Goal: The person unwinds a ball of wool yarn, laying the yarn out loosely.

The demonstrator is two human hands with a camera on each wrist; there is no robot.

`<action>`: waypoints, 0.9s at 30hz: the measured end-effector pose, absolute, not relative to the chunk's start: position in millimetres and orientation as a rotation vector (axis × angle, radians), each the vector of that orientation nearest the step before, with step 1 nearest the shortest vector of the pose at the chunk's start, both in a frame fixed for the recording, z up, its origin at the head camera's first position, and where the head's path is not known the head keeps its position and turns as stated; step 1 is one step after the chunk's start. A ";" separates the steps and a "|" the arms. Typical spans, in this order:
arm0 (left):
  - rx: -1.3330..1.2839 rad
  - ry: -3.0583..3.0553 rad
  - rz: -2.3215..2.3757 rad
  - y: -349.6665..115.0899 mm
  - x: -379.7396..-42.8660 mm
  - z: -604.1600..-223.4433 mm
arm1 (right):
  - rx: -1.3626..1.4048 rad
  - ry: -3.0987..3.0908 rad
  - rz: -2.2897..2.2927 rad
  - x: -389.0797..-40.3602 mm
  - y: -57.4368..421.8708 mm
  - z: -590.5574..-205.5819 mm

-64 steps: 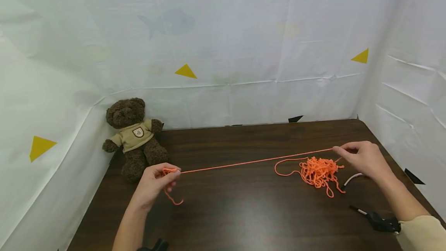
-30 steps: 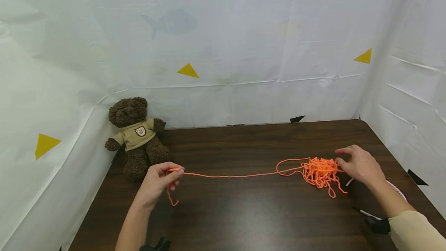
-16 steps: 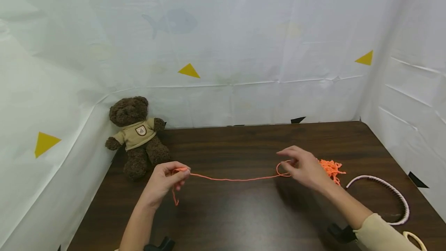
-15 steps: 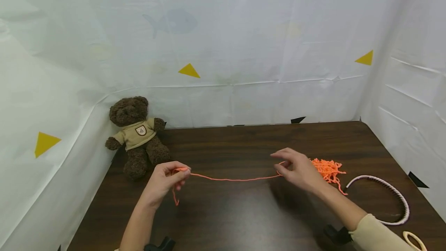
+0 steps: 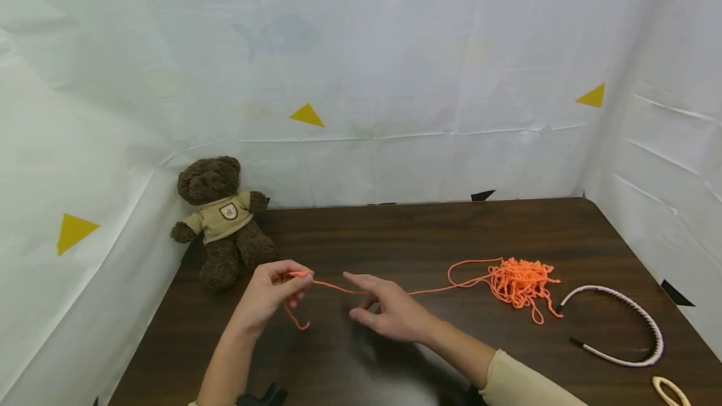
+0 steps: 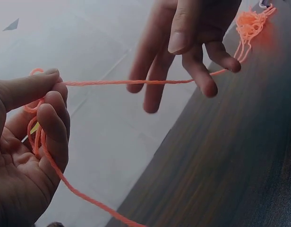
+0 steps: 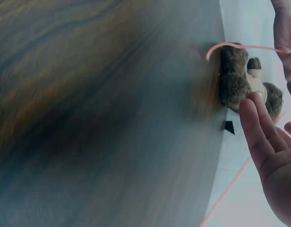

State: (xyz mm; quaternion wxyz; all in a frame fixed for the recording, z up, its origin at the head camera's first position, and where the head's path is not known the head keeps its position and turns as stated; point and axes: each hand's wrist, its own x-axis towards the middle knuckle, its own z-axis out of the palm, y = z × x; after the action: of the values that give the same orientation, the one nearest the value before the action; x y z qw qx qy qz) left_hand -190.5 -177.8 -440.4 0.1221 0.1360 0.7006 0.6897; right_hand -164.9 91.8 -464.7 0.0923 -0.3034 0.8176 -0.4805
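Observation:
My left hand (image 5: 271,296) pinches orange yarn (image 6: 112,82) between thumb and forefinger. Small loops of it lie inside the curled fingers, and a loose end hangs below them. To its right, my right hand (image 5: 397,315) is held over the table with spread, mostly straight fingers. The strand runs from the left hand past the right hand's fingers, as the left wrist view shows, and on to a tangled yarn pile (image 5: 521,282) at the right. In the right wrist view, the extended right-hand fingers (image 7: 254,132) stand near the left hand.
A brown teddy bear (image 5: 220,218) in a tan shirt sits at the table's back left corner. On the right lie a pale headband (image 5: 648,318) with dark tips and a cream loop-shaped handle (image 5: 668,387). White sheeting (image 5: 395,168) surrounds the dark wooden table (image 5: 366,237).
My right hand let go of the strand near the pile and moved left towards my left hand. The strand slackened and lowered. My left hand, still pinching, shifted slightly right. The headband became visible.

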 end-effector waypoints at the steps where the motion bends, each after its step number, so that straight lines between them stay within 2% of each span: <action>1: 0.396 2.046 2.012 -177.7 -190.4 -440.5 | -0.891 2.402 -1.440 -165.2 88.9 -465.5; 12: 0.392 2.059 2.008 -179.5 -190.8 -441.2 | -0.903 2.496 -1.600 -167.9 89.9 -469.8; 27: 0.361 2.071 1.992 -183.4 -189.7 -442.3 | -0.721 2.683 -1.594 -173.7 166.2 -445.4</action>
State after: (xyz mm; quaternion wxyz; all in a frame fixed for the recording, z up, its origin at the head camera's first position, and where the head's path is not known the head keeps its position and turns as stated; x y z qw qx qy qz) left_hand -189.7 -183.4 -442.3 0.1227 0.1238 0.7097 0.6826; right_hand -173.7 166.2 -445.4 -0.0306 -0.2250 0.8372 -0.4976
